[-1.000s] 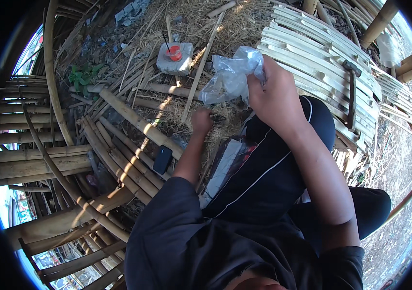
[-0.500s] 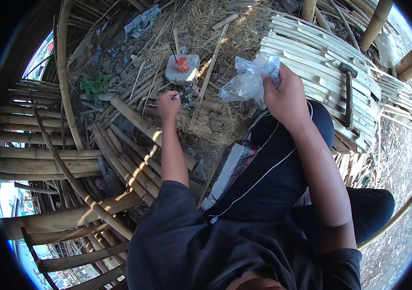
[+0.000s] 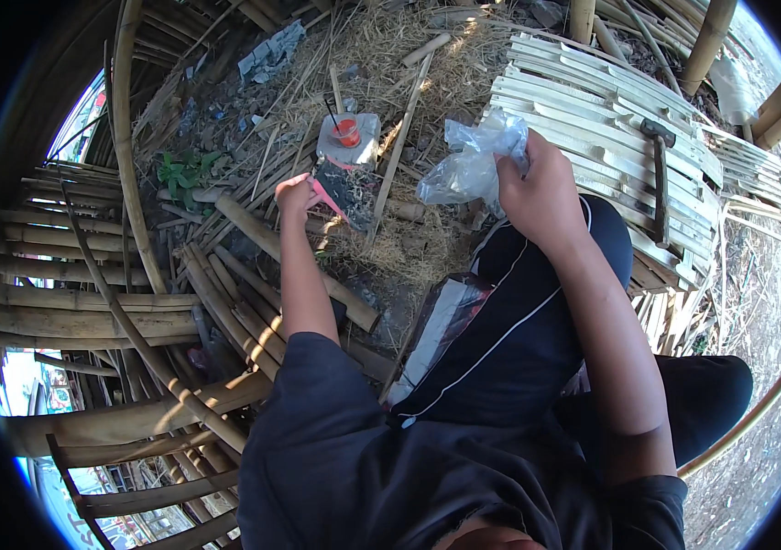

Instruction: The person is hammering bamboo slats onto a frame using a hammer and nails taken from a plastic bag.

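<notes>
My left hand [image 3: 296,194] is closed at the left edge of a dark, flat piece with a pink border [image 3: 346,188]; its kind is hard to make out. That piece spreads over the ground just in front of a pale stone block [image 3: 367,128]. On the block stands a clear plastic cup of red drink [image 3: 346,134] with a dark straw. In my right hand [image 3: 546,188], a crumpled clear plastic bag [image 3: 464,165] is pinched between thumb and fingers. It hangs above my bent knee, to the right of the dark piece.
A hammer [image 3: 660,179] lies on a pale slatted bamboo panel [image 3: 583,119] at right. Bamboo poles [image 3: 248,312] are stacked by my left forearm. Dry straw [image 3: 409,243] and a green plant [image 3: 184,174] cover the ground ahead. A white cord [image 3: 491,348] runs across my leg.
My left hand has shifted a little left, and the pink-bordered dark piece now shows stretched out from it. My right hand and the bag have barely moved.
</notes>
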`<state>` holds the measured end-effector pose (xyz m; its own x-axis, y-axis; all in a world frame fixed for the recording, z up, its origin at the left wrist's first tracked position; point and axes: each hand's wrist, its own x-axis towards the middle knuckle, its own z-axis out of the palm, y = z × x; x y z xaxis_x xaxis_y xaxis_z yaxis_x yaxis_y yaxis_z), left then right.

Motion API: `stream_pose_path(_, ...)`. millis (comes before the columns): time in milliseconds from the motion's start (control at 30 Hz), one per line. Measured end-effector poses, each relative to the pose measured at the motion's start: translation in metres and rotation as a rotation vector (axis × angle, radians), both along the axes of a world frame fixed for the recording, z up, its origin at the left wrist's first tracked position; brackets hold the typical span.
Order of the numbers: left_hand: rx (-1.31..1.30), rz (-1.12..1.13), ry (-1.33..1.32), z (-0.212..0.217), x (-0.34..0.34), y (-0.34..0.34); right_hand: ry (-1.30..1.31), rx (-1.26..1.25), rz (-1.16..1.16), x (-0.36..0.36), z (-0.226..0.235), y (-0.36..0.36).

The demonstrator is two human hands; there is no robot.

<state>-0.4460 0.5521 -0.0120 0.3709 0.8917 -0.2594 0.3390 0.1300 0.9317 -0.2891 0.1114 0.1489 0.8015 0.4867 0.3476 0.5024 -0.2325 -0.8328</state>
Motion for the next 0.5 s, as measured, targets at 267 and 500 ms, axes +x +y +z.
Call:
stream_pose_path(267,0.421,0.136,0.170,0.004,-0.022,0.065,0.004,0.038,0.025,-0.002,0.005,0.003)
stream_pose_path(500,0.444,-0.026,0.572,0.018,-0.017,0.030,0.039,0.009,0.004,-0.004,0.006,0.008)
